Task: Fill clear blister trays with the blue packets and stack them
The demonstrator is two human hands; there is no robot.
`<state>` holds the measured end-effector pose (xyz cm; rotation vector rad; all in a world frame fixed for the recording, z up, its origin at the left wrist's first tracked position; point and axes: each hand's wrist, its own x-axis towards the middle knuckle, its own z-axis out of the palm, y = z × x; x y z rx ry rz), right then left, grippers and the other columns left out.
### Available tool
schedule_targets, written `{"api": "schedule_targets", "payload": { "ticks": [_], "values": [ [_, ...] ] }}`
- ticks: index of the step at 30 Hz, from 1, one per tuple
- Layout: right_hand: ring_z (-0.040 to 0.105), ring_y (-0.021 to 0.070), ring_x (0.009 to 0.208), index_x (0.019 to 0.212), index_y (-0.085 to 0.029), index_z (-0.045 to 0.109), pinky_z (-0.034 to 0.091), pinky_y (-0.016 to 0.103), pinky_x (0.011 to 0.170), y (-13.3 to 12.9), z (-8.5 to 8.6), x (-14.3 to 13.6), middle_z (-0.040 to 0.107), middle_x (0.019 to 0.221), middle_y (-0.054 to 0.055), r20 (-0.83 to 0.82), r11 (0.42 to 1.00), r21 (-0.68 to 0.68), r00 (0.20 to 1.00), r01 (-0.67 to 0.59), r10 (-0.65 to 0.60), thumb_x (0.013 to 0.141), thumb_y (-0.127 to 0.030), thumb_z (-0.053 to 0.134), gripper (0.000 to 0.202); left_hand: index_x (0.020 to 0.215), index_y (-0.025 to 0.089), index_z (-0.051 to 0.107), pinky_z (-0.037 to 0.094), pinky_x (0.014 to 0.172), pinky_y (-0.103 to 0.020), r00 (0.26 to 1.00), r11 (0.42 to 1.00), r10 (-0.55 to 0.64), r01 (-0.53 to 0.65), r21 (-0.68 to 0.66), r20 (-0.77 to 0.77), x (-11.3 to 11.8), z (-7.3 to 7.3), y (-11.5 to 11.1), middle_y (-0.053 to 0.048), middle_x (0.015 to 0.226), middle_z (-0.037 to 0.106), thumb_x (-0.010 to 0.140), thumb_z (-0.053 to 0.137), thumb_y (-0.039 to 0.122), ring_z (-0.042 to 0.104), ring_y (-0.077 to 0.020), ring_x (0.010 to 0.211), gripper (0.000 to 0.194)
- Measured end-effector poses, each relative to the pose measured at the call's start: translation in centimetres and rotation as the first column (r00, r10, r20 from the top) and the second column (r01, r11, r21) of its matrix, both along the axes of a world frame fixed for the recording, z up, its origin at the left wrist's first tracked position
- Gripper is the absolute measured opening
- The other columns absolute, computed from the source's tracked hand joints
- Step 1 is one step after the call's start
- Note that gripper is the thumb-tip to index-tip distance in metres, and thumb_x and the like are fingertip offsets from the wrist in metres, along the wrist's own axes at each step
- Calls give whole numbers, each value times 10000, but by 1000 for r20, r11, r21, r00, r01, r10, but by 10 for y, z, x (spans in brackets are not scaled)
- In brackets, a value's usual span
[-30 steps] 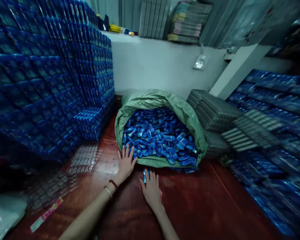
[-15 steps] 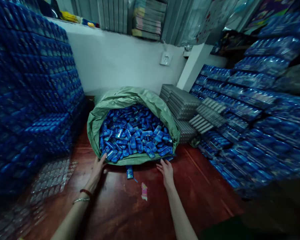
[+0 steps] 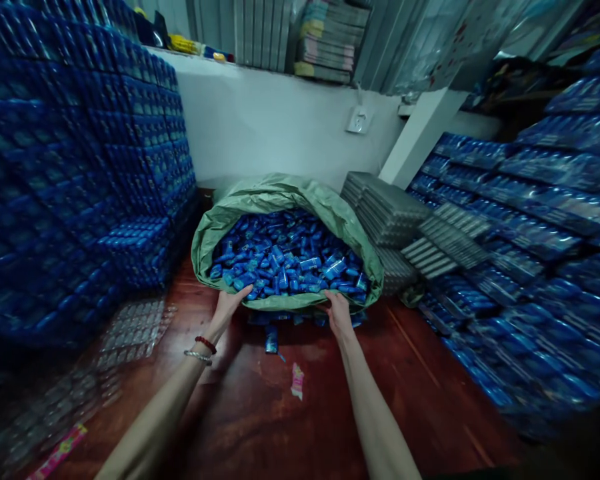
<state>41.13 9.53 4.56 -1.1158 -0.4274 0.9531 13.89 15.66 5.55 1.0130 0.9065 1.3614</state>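
White, smooth wall (image 3: 260,127) is standing behind a glossy reddish-brown surface (image 3: 250,427), and tall stacks of shiny blue packs (image 3: 145,143) are hemming it in on the left, with more blue film-wrapped packs (image 3: 520,207) leaning in rows on the right. Between them, a wide-mouthed sack of crinkled pale-green woven-looking material (image 3: 285,187) is lying on its side near the wall, its mouth facing the person, probably so that its contents are within reach of both hands. Small glossy blue packets (image 3: 285,267) are filling it in a loose heap.

Both hands are holding the sack's lower front rim, spaced well apart, which seems to be spreading the load along the slack edge. The left hand (image 3: 229,307) is laying its thumb over the rim, its other fingers curling mostly out of sight beneath; the right hand (image 3: 339,312) is closing its bent fingers on the same edge, though how tightly either is pinching I cannot tell. Under the raised rim, more blue pieces are showing, and one blue packet (image 3: 271,341) is lying just in front. Nearer the person, a torn pink-and-white scrap (image 3: 297,381) is resting between the forearms.
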Motion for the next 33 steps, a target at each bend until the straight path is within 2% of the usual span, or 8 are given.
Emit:
{"api": "schedule_targets", "payload": {
  "ticks": [7, 14, 19, 22, 24, 26, 29, 33],
  "values": [
    [602, 120, 629, 600, -202, 492, 521, 295, 697, 31, 41, -1, 619, 594, -80, -17, 995, 89, 999, -49, 51, 513, -317, 808, 347, 963, 120, 676, 488, 908, -393, 995, 995, -96, 95, 13, 40, 5, 35, 32, -102, 951, 722, 510, 843, 424, 652, -273, 979, 570],
    [617, 125, 607, 596, -199, 487, 537, 328, 721, 63, 69, 4, 635, 575, -61, -58, 992, 103, 995, -75, 81, 589, -268, 803, 324, 677, 121, 644, 533, 686, -342, 995, 994, -91, 88, -60, -49, 11, 53, 73, -85, 666, 699, 500, 835, 466, 674, -245, 723, 433],
    [613, 120, 569, 578, -203, 451, 547, 329, 726, 82, 76, 2, 605, 528, -77, -83, 993, 108, 995, -40, 50, 644, -264, 783, 344, 761, 113, 652, 537, 700, -343, 987, 993, -116, 114, -21, -107, 11, 58, 91, -102, 742, 709, 546, 801, 501, 670, -257, 796, 468],
    [602, 118, 533, 565, -203, 437, 552, 325, 715, 92, 78, 3, 589, 497, -73, -109, 995, 102, 994, -8, 19, 656, -238, 777, 355, 988, 128, 632, 524, 809, -360, 979, 985, -151, 161, 60, -134, -7, 41, 79, -109, 985, 699, 572, 788, 493, 644, -263, 953, 575],
    [606, 122, 530, 562, -200, 439, 554, 323, 708, 98, 80, 4, 593, 495, -60, -124, 996, 93, 992, 1, 10, 658, -216, 778, 352, 1098, 145, 583, 500, 882, -375, 957, 967, -174, 210, 143, -231, -28, 16, 65, -109, 1085, 668, 568, 801, 449, 622, -260, 1014, 649],
    [614, 125, 535, 563, -196, 449, 557, 318, 705, 102, 83, 6, 601, 501, -50, -134, 996, 84, 991, -2, 14, 663, -201, 774, 340, 1119, 153, 571, 492, 901, -395, 893, 949, -150, 250, 190, -425, -51, -12, 54, -110, 1082, 664, 619, 772, 419, 624, -258, 1006, 601],
    [604, 118, 517, 569, -190, 475, 563, 323, 721, 105, 83, 10, 598, 501, -46, -132, 996, 73, 990, -45, 54, 685, -184, 750, 299, 1023, 159, 621, 466, 937, -419, 819, 967, 58, 97, 236, -571, -80, -47, 53, -107, 1060, 658, 751, 665, 387, 607, -256, 1017, 358],
    [622, 141, 554, 628, -195, 547, 578, 375, 757, 112, 72, 27, 628, 566, -34, -79, 993, 41, 990, -110, 113, 701, -193, 717, 185, 1096, 159, 587, 438, 963, -466, 759, 927, 361, -227, 299, -542, -102, -61, 91, -115, 1163, 590, 889, 520, 356, 552, -246, 1084, 294]
  ]
}}
